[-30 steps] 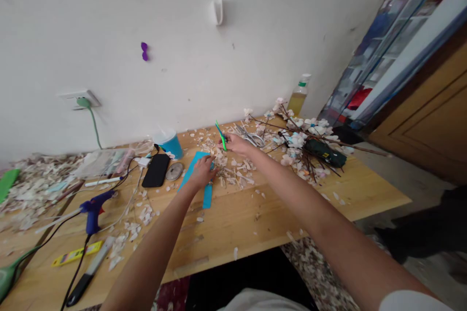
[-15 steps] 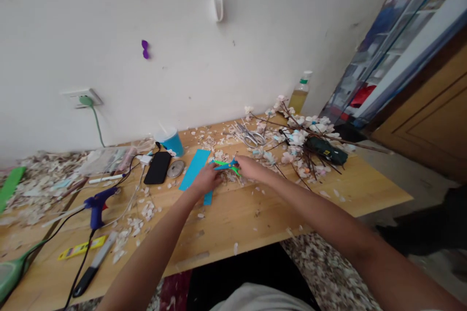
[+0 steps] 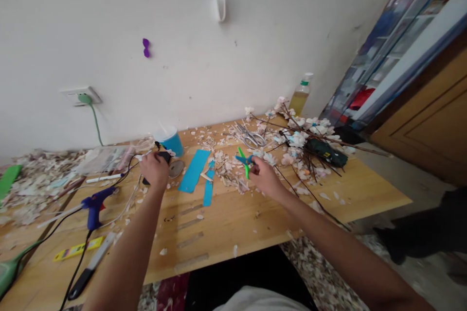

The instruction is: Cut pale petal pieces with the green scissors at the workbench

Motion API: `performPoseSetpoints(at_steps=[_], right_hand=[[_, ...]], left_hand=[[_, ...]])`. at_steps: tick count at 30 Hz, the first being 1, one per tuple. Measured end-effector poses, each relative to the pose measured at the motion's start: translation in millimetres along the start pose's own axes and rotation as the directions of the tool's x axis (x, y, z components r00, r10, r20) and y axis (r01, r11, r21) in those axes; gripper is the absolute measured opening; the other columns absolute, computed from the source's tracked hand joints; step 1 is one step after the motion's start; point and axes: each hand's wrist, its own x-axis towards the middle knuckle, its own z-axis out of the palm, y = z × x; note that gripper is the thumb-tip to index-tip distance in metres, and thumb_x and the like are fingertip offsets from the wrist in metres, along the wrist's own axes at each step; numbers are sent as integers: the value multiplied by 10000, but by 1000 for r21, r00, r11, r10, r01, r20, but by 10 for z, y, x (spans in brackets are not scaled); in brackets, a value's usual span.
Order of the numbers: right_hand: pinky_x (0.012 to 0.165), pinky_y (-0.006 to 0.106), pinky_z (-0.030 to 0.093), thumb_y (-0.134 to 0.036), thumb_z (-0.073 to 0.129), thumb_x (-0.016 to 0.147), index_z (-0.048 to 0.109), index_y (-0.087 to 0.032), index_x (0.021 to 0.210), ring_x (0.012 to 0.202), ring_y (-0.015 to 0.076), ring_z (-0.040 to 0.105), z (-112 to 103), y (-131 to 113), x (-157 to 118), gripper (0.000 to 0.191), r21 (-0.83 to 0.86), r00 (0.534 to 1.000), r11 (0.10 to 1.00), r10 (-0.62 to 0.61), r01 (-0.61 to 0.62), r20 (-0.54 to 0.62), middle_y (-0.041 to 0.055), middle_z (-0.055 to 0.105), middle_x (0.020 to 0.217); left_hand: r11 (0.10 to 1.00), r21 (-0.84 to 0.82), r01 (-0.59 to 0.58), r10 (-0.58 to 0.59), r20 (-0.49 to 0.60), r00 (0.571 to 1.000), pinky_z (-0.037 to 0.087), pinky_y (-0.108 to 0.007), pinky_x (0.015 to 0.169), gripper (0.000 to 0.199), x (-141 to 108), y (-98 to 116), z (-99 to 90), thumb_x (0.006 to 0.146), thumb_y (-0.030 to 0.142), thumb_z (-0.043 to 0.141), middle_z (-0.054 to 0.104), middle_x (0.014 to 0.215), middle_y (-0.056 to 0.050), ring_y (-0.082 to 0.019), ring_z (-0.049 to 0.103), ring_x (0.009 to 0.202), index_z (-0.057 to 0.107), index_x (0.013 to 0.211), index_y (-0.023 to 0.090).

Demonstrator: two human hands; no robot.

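My right hand (image 3: 264, 175) is closed around the handles of green and blue scissors (image 3: 245, 161), whose blades are spread and point left over a heap of pale petal-like scraps (image 3: 226, 171). On the left, my left hand (image 3: 155, 169) lies over a black phone (image 3: 165, 156), covering much of it; its fingers are mostly hidden. A round metal lid (image 3: 175, 169) is just right of that hand. Between my hands lie a wide blue paper strip (image 3: 194, 171) and a narrow blue strip (image 3: 207, 192) with a small pale piece across it.
Behind the phone stands a blue cup (image 3: 172, 142). A blue glue gun (image 3: 95, 206), a yellow packet (image 3: 78, 249) and a black-handled knife (image 3: 91, 267) lie at left. Grey scissors (image 3: 251, 137), flowered branches (image 3: 299, 137) and a bottle (image 3: 300, 95) are at back right.
My left hand has left the blue strips and moved left onto the phone. My right hand has shifted slightly right with the green and blue scissors, which now stand wider apart.
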Motion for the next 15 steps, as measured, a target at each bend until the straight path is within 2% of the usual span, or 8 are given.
performPoseSetpoints(at_steps=[2,5,11,15], right_hand=[[504,216,339,-301,617,742,553,-224,966,544,128,481,43,23,-158,245,65,999,997,29,-30,24,-54,513,613],[506,220,343,-331,636,739,548,-229,942,543,126,478,89,41,-320,244,123,996,989,74,-79,48,-57,508,607],[570,243,428,-310,630,738,583,-236,1013,621,150,556,66,138,-432,289,172,991,976,125,-131,40,-25,585,677],[578,266,472,-322,644,743,598,-246,1053,674,183,612,57,243,-475,322,175,984,969,174,-176,24,5,636,722]], left_hand=[[997,73,-1,-7,114,993,372,-436,976,450,124,-185,55,899,307,413,563,1244,-219,-354,496,1186,540,1262,75],[988,147,-47,-5,335,942,390,-458,960,621,276,-351,202,814,477,543,555,1258,-261,-407,498,1194,533,1263,47],[982,173,72,-129,349,928,388,-511,965,791,403,-400,415,778,638,512,499,1344,-296,-446,463,1248,480,1316,59],[984,171,45,-108,380,919,371,-514,994,873,399,-393,449,749,680,517,439,1391,-310,-461,406,1291,458,1333,35]])
